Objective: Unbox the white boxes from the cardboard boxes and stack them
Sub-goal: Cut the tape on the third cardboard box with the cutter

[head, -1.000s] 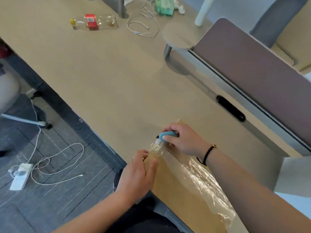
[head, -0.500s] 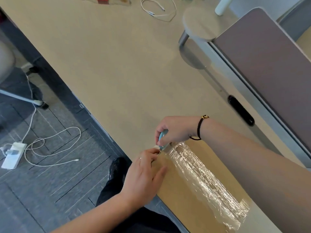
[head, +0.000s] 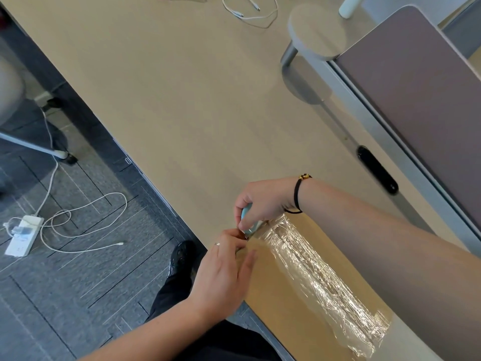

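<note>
A cardboard box (head: 294, 287) lies flat at the near edge of the desk (head: 182, 100), its top sealed by a wide strip of clear tape (head: 312, 267) running along its length. The right hand (head: 263, 201) is curled round a small light-blue cutter (head: 247, 220), fingers wrapped tight, with the tool's tip set at the far-left end of the tape on the box's corner. The left hand (head: 221, 272) rests on the box beside it: its fingers lie fairly straight along the cardboard, while thumb and forefinger meet at the tape's end just beside the cutter; whether they truly pinch the tape cannot be told. No white box shows; the cardboard box is closed. A black wristband (head: 296, 196) circles the right wrist
</note>
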Tool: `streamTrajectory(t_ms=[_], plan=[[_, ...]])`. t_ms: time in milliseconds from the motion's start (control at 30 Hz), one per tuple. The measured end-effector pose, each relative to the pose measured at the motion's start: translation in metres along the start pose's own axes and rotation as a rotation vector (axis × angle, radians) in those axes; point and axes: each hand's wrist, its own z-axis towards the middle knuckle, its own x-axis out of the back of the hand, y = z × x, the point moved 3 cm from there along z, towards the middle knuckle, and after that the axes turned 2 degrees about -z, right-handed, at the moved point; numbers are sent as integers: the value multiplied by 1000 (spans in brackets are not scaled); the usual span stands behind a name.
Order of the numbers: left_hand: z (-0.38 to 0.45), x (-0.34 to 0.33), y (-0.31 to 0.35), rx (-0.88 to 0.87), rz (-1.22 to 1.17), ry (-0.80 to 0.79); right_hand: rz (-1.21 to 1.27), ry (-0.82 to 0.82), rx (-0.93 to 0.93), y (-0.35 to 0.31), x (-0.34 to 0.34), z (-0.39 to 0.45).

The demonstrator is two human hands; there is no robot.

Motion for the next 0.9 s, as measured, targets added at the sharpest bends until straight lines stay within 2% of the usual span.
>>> streamTrajectory(t_ms=[333,900], plan=[[0,1,0,-13,-11,-5,-179,-7,-29,-1,4,7],[-1,1,-2,-27,25,-20,-256,-19,-30,-8,6,10]])
